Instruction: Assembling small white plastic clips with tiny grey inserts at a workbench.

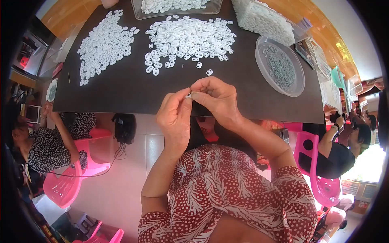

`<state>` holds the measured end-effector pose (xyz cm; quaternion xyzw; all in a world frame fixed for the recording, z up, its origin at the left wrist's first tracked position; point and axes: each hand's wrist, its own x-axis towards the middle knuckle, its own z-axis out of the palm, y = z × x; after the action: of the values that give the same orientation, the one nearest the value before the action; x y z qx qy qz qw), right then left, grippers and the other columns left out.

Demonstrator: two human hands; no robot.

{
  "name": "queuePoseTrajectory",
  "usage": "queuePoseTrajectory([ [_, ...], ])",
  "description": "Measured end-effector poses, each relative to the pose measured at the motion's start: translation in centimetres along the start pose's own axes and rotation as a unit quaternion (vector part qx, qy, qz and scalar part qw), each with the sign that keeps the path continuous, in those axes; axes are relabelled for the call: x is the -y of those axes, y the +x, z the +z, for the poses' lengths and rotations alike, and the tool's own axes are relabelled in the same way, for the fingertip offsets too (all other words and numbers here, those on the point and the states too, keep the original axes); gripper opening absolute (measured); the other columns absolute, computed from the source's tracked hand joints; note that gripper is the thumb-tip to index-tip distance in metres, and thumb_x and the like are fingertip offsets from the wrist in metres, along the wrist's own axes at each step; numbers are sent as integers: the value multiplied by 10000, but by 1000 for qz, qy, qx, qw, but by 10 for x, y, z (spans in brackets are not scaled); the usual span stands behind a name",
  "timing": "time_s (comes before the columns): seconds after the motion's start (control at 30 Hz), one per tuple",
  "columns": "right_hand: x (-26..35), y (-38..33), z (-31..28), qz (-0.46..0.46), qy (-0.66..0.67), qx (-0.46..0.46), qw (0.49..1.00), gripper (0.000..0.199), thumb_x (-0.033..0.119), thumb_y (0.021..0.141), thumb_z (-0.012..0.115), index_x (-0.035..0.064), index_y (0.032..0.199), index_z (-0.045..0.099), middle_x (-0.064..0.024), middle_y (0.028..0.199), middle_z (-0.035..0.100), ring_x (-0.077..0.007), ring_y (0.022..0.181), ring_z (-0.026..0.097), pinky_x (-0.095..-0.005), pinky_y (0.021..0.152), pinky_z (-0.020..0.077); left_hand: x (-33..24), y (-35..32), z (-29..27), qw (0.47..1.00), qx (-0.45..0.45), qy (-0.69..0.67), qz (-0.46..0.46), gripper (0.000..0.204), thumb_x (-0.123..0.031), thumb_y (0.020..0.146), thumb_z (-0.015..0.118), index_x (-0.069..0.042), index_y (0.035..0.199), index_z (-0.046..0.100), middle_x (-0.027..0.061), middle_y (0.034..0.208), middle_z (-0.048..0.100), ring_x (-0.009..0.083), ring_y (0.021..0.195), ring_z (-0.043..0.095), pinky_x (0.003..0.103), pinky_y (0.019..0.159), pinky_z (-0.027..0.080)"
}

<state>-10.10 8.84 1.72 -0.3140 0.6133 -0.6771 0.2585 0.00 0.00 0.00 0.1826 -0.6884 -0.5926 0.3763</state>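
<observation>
Near the table's front edge my two hands meet, fingertips to fingertips. My left hand [176, 117] pinches a small white plastic piece [188, 96] with a dark spot on it between thumb and forefinger. Thumb and forefinger of my right hand [218, 99] close together right at that piece; whatever they hold is too small to make out. Just beyond the hands lies one loose white two-holed plastic piece [209, 72]. Farther back spreads a big heap of similar white pieces [190, 36], and a second heap of white oval pieces [106, 44] is on the left.
A round clear tub [302, 83] of small grey metal parts stands at the right. Behind are a clear tray [139, 15] and a clear bin [263, 24], both full of white pieces. People sit on pink chairs at left [65, 184] and right [308, 152].
</observation>
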Motion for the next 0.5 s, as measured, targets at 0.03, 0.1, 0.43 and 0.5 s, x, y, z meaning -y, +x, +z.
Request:
queuePoseTrajectory([
  [0.03, 1, 0, 1, 1, -3, -2, 1000, 103, 17, 860, 590, 20, 960, 611, -18, 854, 624, -66, 787, 560, -228, 697, 475, -1, 0, 0, 1000, -11, -6, 0, 198, 27, 861, 590, 28, 1055, 629, 12, 842, 548, 50, 656, 504, 173, 556, 428],
  [0.1, 2, 0, 1, 2, -7, -2, 1000, 85, 9, 858, 587, 13, 940, 611, -15, 843, 619, -58, 773, 553, -228, 688, 472, -3, 1, 2, 1000, -24, -12, 0, 191, 31, 857, 592, 33, 1043, 630, 8, 827, 539, 49, 655, 501, 171, 550, 422],
  [0.43, -1, -2, 2, -34, -142, 5, 989, 42, -1, 833, 562, -12, 874, 559, -83, 805, 552, -157, 724, 529, -290, 657, 444, 0, -2, 4, 996, -35, 55, 53, 175, 61, 841, 592, 33, 1007, 639, 16, 821, 547, 54, 661, 503, 188, 556, 423],
  [0.5, -1, -2, 2, -29, -157, 7, 987, 33, 1, 832, 556, -12, 861, 550, -94, 801, 544, -177, 724, 527, -304, 660, 441, 2, -2, 4, 993, -38, 74, 78, 171, 68, 837, 591, 36, 998, 638, 23, 820, 554, 61, 666, 511, 197, 561, 430],
])
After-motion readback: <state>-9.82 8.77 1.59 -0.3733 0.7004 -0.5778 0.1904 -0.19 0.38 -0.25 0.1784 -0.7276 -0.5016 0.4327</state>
